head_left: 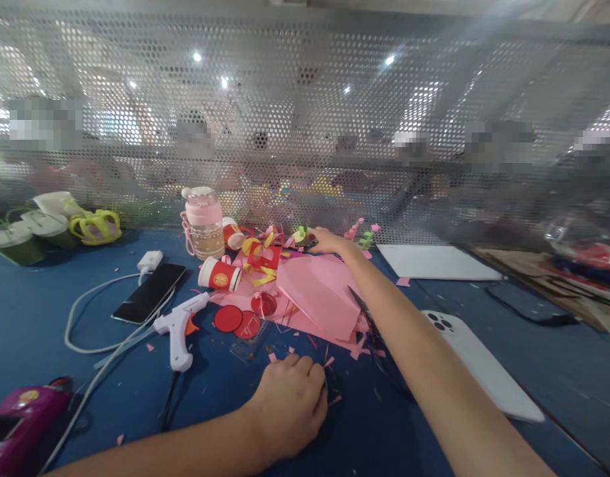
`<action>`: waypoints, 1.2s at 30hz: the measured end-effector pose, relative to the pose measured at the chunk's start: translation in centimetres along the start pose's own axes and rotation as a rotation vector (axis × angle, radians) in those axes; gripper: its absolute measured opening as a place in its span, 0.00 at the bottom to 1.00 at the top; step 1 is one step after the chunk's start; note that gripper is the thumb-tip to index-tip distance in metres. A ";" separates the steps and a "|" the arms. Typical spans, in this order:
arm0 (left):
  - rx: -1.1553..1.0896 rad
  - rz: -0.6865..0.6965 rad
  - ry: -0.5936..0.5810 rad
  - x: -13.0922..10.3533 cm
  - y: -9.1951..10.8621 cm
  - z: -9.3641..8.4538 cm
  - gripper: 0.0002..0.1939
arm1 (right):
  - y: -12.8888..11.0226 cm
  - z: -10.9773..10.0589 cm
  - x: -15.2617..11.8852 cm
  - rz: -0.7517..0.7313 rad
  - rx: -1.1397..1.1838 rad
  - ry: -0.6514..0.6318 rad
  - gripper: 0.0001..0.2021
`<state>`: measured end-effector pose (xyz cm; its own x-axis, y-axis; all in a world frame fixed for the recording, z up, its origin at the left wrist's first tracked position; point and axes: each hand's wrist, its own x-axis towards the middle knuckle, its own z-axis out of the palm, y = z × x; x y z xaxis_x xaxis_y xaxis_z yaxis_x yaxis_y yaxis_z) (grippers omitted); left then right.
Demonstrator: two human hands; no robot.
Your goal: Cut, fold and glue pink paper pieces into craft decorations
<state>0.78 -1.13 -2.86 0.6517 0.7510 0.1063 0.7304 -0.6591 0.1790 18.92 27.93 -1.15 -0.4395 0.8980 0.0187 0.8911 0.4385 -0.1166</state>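
Pink paper sheets [315, 291]: lay between both hands, apparently central so either could reach them.
White glue gun [178, 331]: lay left of the left hand [292, 399], handle turned bodyward, perhaps for easy pickup.
Right hand [329, 240]: was outstretched beyond the sheets, fingers bent among coloured scraps [301, 233]; I couldn't tell whether they grasped any.
Left hand: rested knuckles-up on the blue tabletop [210, 404], fingers curled under, any contents hidden.

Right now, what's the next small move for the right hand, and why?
I'd probably have the right hand pinch the green paper piece: its fingertips appear right beside it among the paper scraps, while the left hand is curled low over the blue table, well short of it.
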 end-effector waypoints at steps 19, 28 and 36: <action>0.002 0.011 -0.016 0.0 0.0 0.1 0.08 | -3.8 -1.6 -2.2 0.053 -0.340 0.105 0.11; 0.010 -0.001 -0.022 0.0 0.1 -0.4 0.09 | -5.4 -5.5 -7.6 0.306 -0.315 0.159 0.11; 0.048 -0.013 0.007 -0.1 0.0 -0.4 0.10 | -6.7 -5.2 -11.2 0.338 -0.130 0.169 0.08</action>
<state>0.61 -1.21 -2.49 0.6408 0.7597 0.1108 0.7480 -0.6503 0.1328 18.51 15.10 4.61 -0.1037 0.9808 0.1649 0.9940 0.1081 -0.0181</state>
